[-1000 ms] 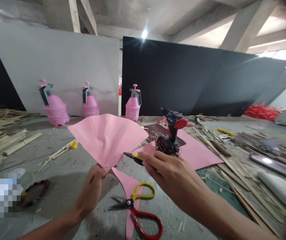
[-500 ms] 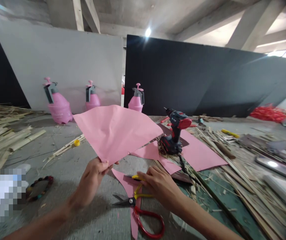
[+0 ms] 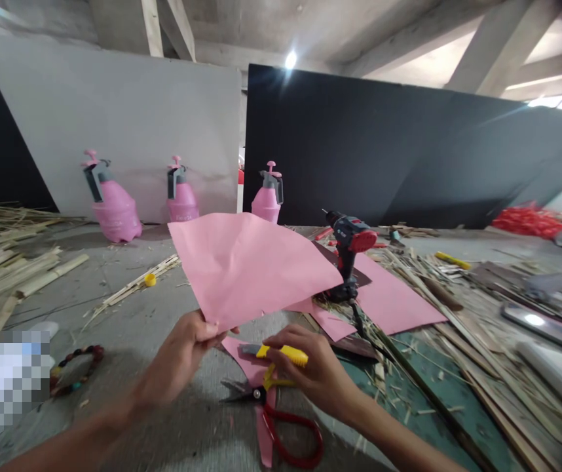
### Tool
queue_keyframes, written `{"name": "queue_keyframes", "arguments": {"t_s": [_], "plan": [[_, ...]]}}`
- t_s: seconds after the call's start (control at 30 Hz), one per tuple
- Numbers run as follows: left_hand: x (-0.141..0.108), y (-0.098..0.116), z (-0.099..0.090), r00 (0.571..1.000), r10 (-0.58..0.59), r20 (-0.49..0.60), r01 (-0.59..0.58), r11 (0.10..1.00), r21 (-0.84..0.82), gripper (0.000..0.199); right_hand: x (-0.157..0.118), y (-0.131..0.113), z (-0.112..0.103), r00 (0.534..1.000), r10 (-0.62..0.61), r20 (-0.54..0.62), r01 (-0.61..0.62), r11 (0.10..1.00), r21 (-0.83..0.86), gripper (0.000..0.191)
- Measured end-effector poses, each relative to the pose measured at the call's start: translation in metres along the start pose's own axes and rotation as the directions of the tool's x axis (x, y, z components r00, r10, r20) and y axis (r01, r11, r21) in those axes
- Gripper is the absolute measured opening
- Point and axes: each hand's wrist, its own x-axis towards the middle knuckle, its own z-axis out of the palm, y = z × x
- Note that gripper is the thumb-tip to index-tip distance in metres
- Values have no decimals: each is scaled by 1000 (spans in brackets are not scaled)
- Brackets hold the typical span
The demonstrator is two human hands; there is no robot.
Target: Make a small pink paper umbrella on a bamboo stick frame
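A fan-shaped sheet of pink paper [image 3: 256, 269] is pinched at its narrow lower corner by my left hand [image 3: 185, 357], which holds it up off the work surface. My right hand [image 3: 310, 370] is closed on a yellow utility knife [image 3: 285, 354], its blade pointing left. Below the knife lie scissors [image 3: 257, 394] with one red and one yellow handle loop, blades apart, resting over a curved pink paper scrap [image 3: 264, 436]. The right fingers partly cover the yellow loop.
A cordless drill [image 3: 347, 242] stands behind, near a larger pink sheet [image 3: 396, 295]. Pink spray bottles [image 3: 116, 213] line the back. Bamboo strips [image 3: 10, 275] lie left, with more scraps at right. A beaded bracelet [image 3: 77, 367] and a yellow cap [image 3: 150, 280] rest at left.
The pink fan-shaped paper has shifted right and slightly down. The utility knife has lifted in my right hand and shows more of its yellow body. The scissors stay in place.
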Motion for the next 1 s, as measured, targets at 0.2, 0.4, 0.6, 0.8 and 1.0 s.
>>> {"name": "queue_keyframes", "arguments": {"t_s": [0.2,0.4,0.6,0.8,1.0], "plan": [[-6,-10,-4,995,91,-41,-72,938,338,20,5,-42,7,906,403,-131,-207,692,692,30],[-17,-13,0,964,244,-102,-129,770,625,30,19,-66,27,828,550,-111,-186,456,870,35],[-19,-18,0,952,297,-68,-186,742,644,30,27,-71,42,796,584,-159,-113,401,909,34],[-17,-25,-3,928,366,-76,-200,658,726,30,33,-69,48,763,631,-143,-126,362,924,32],[-15,-28,-6,926,377,-38,-220,615,757,29,35,-66,50,752,639,-162,-131,386,913,32]]}}
